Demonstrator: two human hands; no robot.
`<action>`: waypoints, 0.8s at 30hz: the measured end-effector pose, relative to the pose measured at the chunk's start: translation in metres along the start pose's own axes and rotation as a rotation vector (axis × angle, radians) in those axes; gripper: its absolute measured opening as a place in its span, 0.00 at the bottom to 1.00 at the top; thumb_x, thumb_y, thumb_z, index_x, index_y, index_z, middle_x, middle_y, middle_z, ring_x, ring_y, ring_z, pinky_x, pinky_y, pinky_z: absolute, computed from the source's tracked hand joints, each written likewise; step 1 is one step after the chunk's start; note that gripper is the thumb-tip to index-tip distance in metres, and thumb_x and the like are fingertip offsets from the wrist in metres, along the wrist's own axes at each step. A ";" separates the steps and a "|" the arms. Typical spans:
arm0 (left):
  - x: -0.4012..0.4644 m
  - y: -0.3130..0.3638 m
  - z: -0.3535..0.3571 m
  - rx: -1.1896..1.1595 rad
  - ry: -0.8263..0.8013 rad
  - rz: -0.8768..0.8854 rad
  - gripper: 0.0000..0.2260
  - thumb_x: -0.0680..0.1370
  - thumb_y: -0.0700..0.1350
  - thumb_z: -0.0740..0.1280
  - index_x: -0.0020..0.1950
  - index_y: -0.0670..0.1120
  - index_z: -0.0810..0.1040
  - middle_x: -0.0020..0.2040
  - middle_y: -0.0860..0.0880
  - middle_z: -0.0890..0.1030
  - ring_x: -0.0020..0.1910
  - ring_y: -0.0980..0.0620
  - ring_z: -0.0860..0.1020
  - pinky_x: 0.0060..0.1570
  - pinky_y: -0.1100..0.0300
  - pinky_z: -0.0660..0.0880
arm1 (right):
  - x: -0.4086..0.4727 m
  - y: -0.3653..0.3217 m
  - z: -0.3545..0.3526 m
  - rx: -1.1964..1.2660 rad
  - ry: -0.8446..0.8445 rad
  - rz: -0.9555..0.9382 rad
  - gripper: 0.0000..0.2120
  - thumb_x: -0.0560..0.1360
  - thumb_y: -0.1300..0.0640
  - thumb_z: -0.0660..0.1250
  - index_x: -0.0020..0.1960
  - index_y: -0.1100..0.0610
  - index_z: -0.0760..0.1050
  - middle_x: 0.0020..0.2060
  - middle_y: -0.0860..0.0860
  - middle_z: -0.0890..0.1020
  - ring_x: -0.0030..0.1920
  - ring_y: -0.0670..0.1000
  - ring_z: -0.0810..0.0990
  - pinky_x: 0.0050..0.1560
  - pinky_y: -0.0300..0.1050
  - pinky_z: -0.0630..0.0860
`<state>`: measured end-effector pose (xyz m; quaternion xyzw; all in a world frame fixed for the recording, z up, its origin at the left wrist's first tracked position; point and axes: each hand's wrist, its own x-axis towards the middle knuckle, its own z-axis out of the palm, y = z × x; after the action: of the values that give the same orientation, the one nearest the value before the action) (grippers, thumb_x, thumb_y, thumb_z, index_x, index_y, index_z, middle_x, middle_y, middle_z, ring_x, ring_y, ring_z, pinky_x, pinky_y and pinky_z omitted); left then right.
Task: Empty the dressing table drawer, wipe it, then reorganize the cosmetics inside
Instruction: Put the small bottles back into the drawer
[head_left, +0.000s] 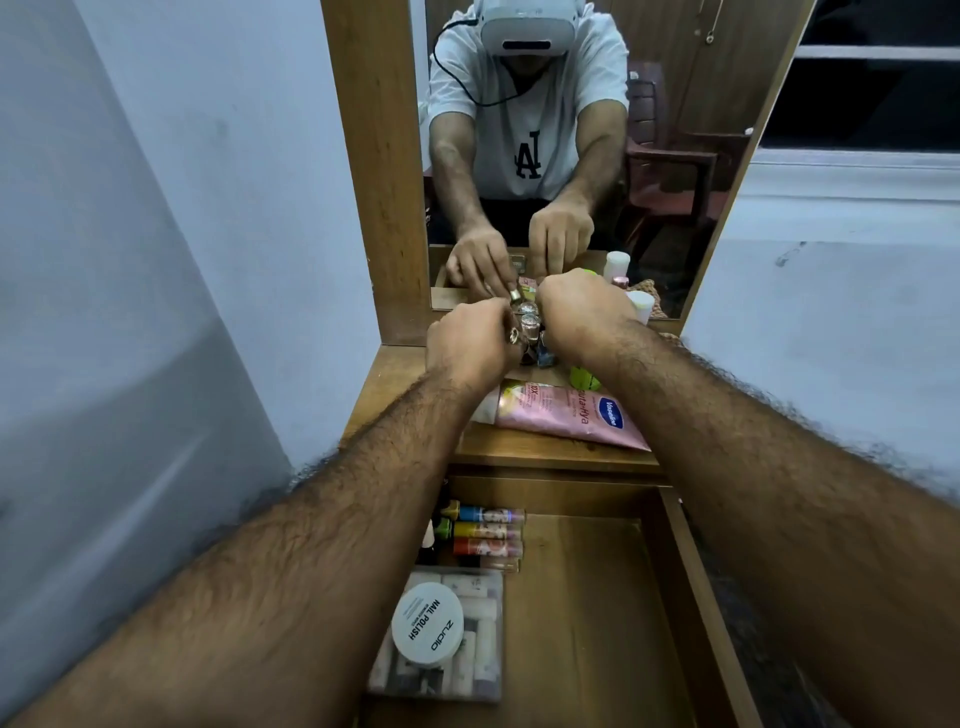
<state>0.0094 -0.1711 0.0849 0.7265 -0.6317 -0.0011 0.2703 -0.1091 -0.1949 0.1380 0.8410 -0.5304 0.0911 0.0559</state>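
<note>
Drawer (597, 623): I see it pulled open below my forearms, tubes and a nail polish jar (427, 623) along its left side.
Left hand (467, 343): curled around small bottles (527, 325) on the table (545, 449).
Right hand (584, 312): curled over the same cluster; its hold I cannot tell.
Vaseline tube (566, 415): lying between my wrists.

Pale blue walls (156, 208) — wood-framed mirror (675, 130), dark window (872, 93).
</note>
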 end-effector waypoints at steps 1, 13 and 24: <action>0.000 0.000 -0.004 -0.021 0.018 -0.006 0.09 0.74 0.49 0.72 0.53 0.54 0.80 0.50 0.53 0.84 0.51 0.50 0.80 0.51 0.51 0.78 | 0.000 0.000 -0.003 0.011 0.013 0.002 0.08 0.71 0.66 0.70 0.43 0.56 0.74 0.38 0.52 0.72 0.46 0.58 0.78 0.39 0.48 0.70; -0.065 0.018 -0.065 -0.214 0.048 -0.019 0.12 0.73 0.48 0.75 0.55 0.52 0.80 0.49 0.53 0.83 0.48 0.54 0.80 0.49 0.52 0.81 | -0.068 0.009 -0.050 0.167 0.054 0.028 0.05 0.70 0.59 0.74 0.39 0.56 0.78 0.38 0.52 0.81 0.42 0.53 0.79 0.37 0.47 0.77; -0.179 0.008 0.012 -0.046 -0.357 -0.121 0.09 0.73 0.47 0.73 0.51 0.51 0.80 0.47 0.51 0.84 0.48 0.50 0.82 0.48 0.54 0.79 | -0.166 0.019 0.053 0.187 -0.298 0.183 0.04 0.72 0.58 0.72 0.45 0.53 0.78 0.43 0.50 0.81 0.43 0.51 0.80 0.44 0.48 0.81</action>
<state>-0.0377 -0.0113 0.0171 0.7449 -0.6248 -0.1608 0.1700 -0.1908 -0.0671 0.0506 0.7949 -0.5964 0.0193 -0.1099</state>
